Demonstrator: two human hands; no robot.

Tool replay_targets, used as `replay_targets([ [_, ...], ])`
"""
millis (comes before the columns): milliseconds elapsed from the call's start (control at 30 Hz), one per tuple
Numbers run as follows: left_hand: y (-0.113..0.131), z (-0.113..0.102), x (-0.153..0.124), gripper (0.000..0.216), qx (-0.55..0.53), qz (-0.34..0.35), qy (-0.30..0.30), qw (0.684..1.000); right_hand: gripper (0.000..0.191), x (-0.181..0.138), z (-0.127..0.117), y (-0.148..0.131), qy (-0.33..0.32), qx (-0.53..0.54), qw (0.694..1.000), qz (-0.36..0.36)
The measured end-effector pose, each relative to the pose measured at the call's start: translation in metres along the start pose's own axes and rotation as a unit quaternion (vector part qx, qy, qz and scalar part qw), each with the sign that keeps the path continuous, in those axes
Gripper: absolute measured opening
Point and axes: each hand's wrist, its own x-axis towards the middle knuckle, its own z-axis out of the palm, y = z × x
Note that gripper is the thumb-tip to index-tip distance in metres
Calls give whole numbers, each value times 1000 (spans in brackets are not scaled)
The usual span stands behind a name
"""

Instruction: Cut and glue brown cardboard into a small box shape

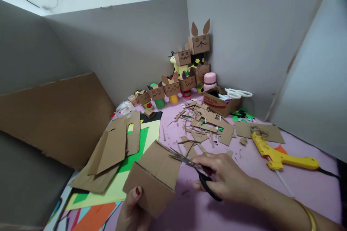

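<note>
Big cardboard sheet leans on wall at L. Pink table has scraps mid, box figures in back corner. My L hand grips cardboard piece by its lower edge, front of table. Yellow glue gun lies at R, untouched. R hand is curled thru handles of scissors, blade tips at piece's R edge.
</note>
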Motion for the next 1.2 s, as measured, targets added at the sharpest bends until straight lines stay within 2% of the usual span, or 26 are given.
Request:
replay_targets([
  [167, 0, -1, 1, 66, 5, -2, -8, 1000, 31, -3, 2, 3, 30, -36, 999, -18],
  [333, 0, 0, 0, 70, 5, 2, -18, 1000, 29, -4, 6, 6, 43, -27, 998, -36],
  [500, 2, 5, -1, 78, 9, 20, -5, 1000, 24, -1, 4, 4, 6, -11, 1000, -10],
  [567, 3, 6, -2, 80, 16, 23, -6, 1000, 27, 1, 3, 4, -7, 3, 1000, 1],
  [667, 1, 5, -4, 80, 25, 28, -11, 999, 32, 2, 4, 7, -30, 81, 996, 25],
  [733, 0, 3, -4, 80, 20, 28, -10, 999, 31, 3, 6, 11, -84, 205, 974, 44],
  [833, 2, 0, 0, 75, -1, 11, -7, 1000, 38, 5, 4, 18, -167, 371, 911, 68],
  [867, 3, -1, 2, 71, -10, 2, -5, 1000, 42, 5, 2, 20, -177, 402, 895, 80],
  [933, 7, -1, 6, 64, -26, -5, -5, 1000, 50, 6, -2, 22, -166, 427, 883, 104],
  [1033, 9, 1, 8, 60, -39, 5, -7, 999, 50, 7, -5, 21, -134, 400, 900, 105],
  [1200, 7, 5, 4, 71, -29, 19, 23, 999, 39, 5, 0, 14, -102, 209, 970, 67],
])
